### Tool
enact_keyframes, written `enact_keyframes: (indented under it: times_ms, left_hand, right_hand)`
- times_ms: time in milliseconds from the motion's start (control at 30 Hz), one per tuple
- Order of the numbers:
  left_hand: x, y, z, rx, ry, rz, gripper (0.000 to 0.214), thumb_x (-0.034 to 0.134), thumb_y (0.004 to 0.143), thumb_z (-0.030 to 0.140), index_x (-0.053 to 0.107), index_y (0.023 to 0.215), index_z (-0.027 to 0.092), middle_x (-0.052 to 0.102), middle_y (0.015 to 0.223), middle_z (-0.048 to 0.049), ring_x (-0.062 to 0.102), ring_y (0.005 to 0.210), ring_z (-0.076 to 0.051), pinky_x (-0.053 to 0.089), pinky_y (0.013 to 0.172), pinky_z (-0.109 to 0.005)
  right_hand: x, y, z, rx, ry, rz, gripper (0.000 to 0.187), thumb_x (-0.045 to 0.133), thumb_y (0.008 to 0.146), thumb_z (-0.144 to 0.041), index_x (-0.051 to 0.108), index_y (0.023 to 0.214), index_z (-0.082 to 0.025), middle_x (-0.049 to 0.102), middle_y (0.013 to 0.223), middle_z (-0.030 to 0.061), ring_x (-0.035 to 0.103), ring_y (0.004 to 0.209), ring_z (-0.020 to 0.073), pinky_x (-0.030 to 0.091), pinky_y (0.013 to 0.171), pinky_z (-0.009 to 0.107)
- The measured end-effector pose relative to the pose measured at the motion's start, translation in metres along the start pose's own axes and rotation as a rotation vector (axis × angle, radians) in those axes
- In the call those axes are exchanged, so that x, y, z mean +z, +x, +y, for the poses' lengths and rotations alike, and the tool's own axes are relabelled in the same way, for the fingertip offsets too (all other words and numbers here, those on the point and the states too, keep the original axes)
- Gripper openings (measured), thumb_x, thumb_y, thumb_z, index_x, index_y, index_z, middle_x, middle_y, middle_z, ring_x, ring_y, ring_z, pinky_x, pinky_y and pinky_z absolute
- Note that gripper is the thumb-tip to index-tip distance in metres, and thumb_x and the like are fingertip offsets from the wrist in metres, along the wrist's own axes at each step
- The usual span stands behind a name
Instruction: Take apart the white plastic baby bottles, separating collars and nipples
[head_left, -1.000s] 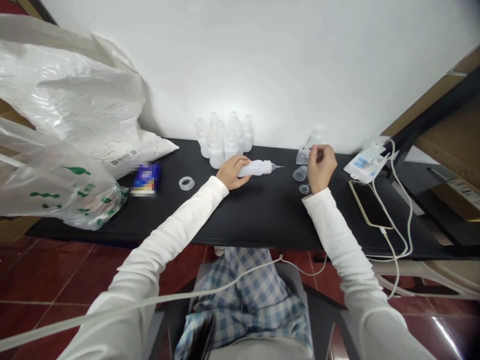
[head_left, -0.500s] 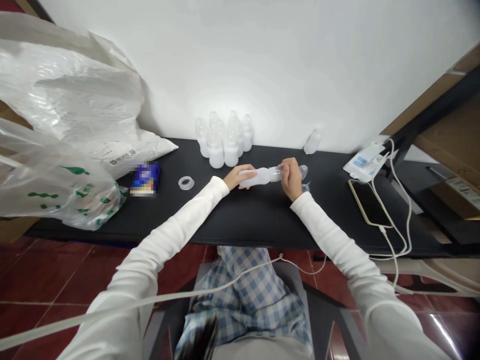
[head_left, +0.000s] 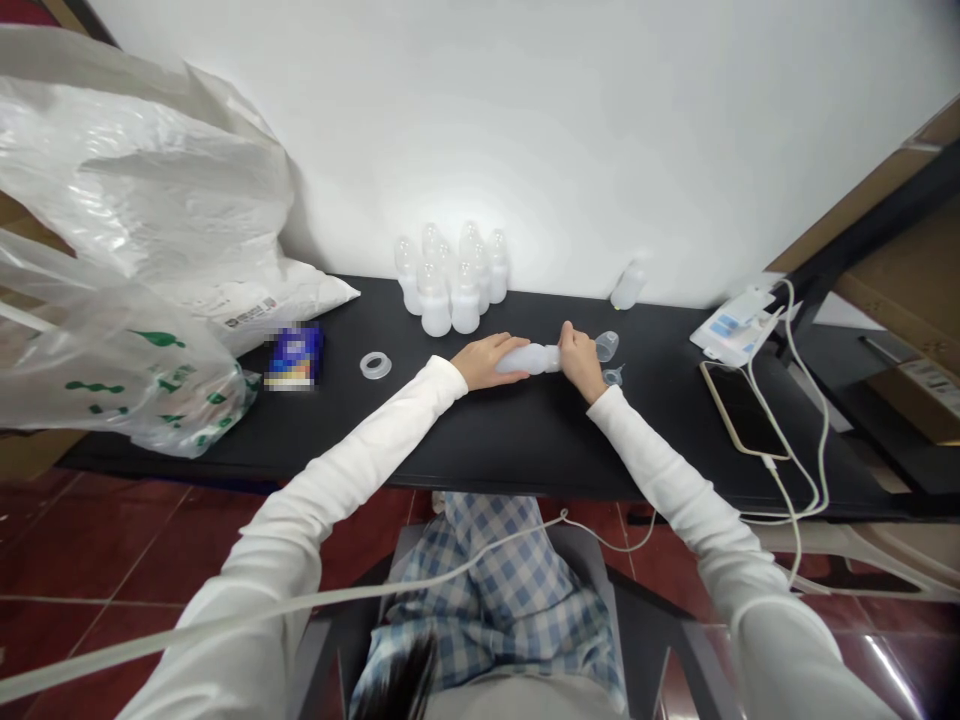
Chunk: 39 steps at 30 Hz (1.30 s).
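A translucent white baby bottle [head_left: 525, 359] lies on its side above the black table, its neck toward the right. My left hand [head_left: 484, 362] is closed around its base end. At the neck end my right hand [head_left: 580, 358] is closed, its fingers hiding the bottle's tip. Just right of that hand lie a clear dome cap [head_left: 607, 346] and a small clear nipple-like piece [head_left: 613, 376]. Farther left, a translucent ring [head_left: 375, 366] rests on the table. Several capped bottles [head_left: 450, 290] stand in a cluster behind my left hand.
One more bottle [head_left: 628, 285] leans by the wall. On the right are a phone [head_left: 744, 408] with a charging cable and a white packet [head_left: 735, 322]. A blurred blue box [head_left: 294, 357] and large plastic bags [head_left: 150, 200] occupy the left. The black table [head_left: 480, 440] has its edge near my lap.
My left hand now covers more of the bottle from above. My right hand has turned and sits closer around the neck, and the clear cap beside it shows more.
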<state>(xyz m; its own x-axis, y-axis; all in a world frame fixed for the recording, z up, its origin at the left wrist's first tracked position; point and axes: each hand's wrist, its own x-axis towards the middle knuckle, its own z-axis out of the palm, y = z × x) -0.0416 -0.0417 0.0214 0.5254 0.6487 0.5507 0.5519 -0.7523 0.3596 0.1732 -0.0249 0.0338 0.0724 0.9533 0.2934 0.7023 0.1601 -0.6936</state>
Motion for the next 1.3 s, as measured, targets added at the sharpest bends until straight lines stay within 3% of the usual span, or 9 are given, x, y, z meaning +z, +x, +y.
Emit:
enact_keyframes:
  times_ms: [67, 167, 300, 367, 500, 633, 800, 1000, 1300]
  left_hand:
    - [0.006, 0.002, -0.005, 0.062, 0.115, 0.013, 0.052, 0.066, 0.086, 0.055, 0.065, 0.122, 0.017, 0.073, 0.106, -0.0119, 0.070, 0.098, -0.026, 0.054, 0.088, -0.039]
    - [0.010, 0.006, -0.007, 0.049, 0.186, 0.092, 0.054, 0.066, 0.087, 0.054, 0.063, 0.126, 0.016, 0.073, 0.112, -0.0137, 0.068, 0.104, -0.028, 0.052, 0.091, -0.042]
    - [0.011, 0.008, -0.001, -0.171, 0.167, 0.210, 0.054, 0.070, 0.084, 0.052, 0.062, 0.124, 0.017, 0.073, 0.116, -0.0131, 0.064, 0.106, -0.028, 0.051, 0.096, -0.043]
    - [0.013, 0.009, 0.004, -0.310, 0.124, 0.219, 0.053, 0.069, 0.085, 0.052, 0.060, 0.123, 0.016, 0.071, 0.118, -0.0134, 0.064, 0.108, -0.028, 0.051, 0.096, -0.042]
    - [0.025, 0.018, 0.008, -0.541, -0.017, 0.241, 0.050, 0.064, 0.091, 0.046, 0.053, 0.127, 0.014, 0.067, 0.119, -0.0167, 0.065, 0.110, -0.029, 0.054, 0.091, -0.041]
    - [0.041, 0.037, 0.002, -0.559, -0.090, 0.316, 0.043, 0.065, 0.090, 0.037, 0.052, 0.125, 0.015, 0.063, 0.123, -0.0181, 0.063, 0.118, -0.030, 0.051, 0.098, -0.041]
    - [0.059, 0.062, -0.009, -0.656, -0.143, 0.440, 0.043, 0.069, 0.088, 0.031, 0.051, 0.123, 0.014, 0.061, 0.125, -0.0206, 0.061, 0.121, -0.032, 0.049, 0.102, -0.044]
    - [0.073, 0.084, -0.020, -0.738, -0.189, 0.562, 0.048, 0.072, 0.085, 0.031, 0.050, 0.123, 0.009, 0.063, 0.115, -0.0213, 0.063, 0.116, -0.036, 0.051, 0.095, -0.042]
    - [0.077, 0.093, -0.030, -0.707, -0.050, 0.452, 0.025, 0.059, 0.093, 0.032, 0.058, 0.105, 0.011, 0.064, 0.106, -0.0221, 0.060, 0.114, -0.036, 0.049, 0.093, -0.044]
  right_hand:
    - [-0.005, 0.003, 0.001, 0.002, 0.023, -0.037, 0.063, 0.021, 0.099, -0.065, 0.048, 0.057, -0.026, 0.053, 0.054, 0.0069, 0.055, 0.056, 0.0249, 0.048, 0.065, 0.044]
    - [-0.014, -0.002, -0.007, -0.116, 0.052, 0.030, 0.062, 0.017, 0.100, -0.065, 0.057, 0.075, -0.024, 0.060, 0.064, 0.0051, 0.061, 0.063, 0.0234, 0.049, 0.066, 0.038]
    - [-0.027, -0.014, -0.018, -0.410, -0.106, 0.103, 0.054, 0.027, 0.101, -0.061, 0.054, 0.122, -0.019, 0.070, 0.097, 0.0096, 0.067, 0.079, 0.0236, 0.048, 0.067, 0.034]
    - [-0.035, -0.018, -0.018, -0.487, -0.188, 0.143, 0.053, 0.029, 0.102, -0.056, 0.048, 0.132, -0.017, 0.069, 0.098, 0.0096, 0.066, 0.074, 0.0213, 0.046, 0.065, 0.032]
    - [-0.051, -0.027, -0.006, -0.661, -0.327, 0.166, 0.034, 0.034, 0.103, -0.041, 0.058, 0.111, -0.018, 0.066, 0.081, 0.0051, 0.059, 0.066, 0.0176, 0.043, 0.068, 0.031]
    - [-0.067, -0.042, 0.016, -0.826, -0.496, 0.104, 0.028, 0.040, 0.103, -0.028, 0.061, 0.088, -0.019, 0.069, 0.075, 0.0039, 0.059, 0.067, 0.0160, 0.038, 0.070, 0.030]
    - [-0.085, -0.059, 0.050, -0.772, -0.730, 0.070, 0.033, 0.043, 0.103, -0.030, 0.064, 0.082, -0.018, 0.066, 0.064, 0.0026, 0.056, 0.060, 0.0153, 0.032, 0.067, 0.031]
    - [-0.094, -0.064, 0.072, -0.614, -0.813, -0.009, 0.035, 0.040, 0.103, -0.036, 0.070, 0.103, -0.018, 0.070, 0.073, 0.0047, 0.059, 0.064, 0.0167, 0.029, 0.067, 0.031]
    - [-0.090, -0.058, 0.074, -0.554, -0.755, -0.043, 0.034, 0.040, 0.101, -0.038, 0.068, 0.105, -0.019, 0.068, 0.084, 0.0072, 0.060, 0.077, 0.0195, 0.031, 0.072, 0.031]
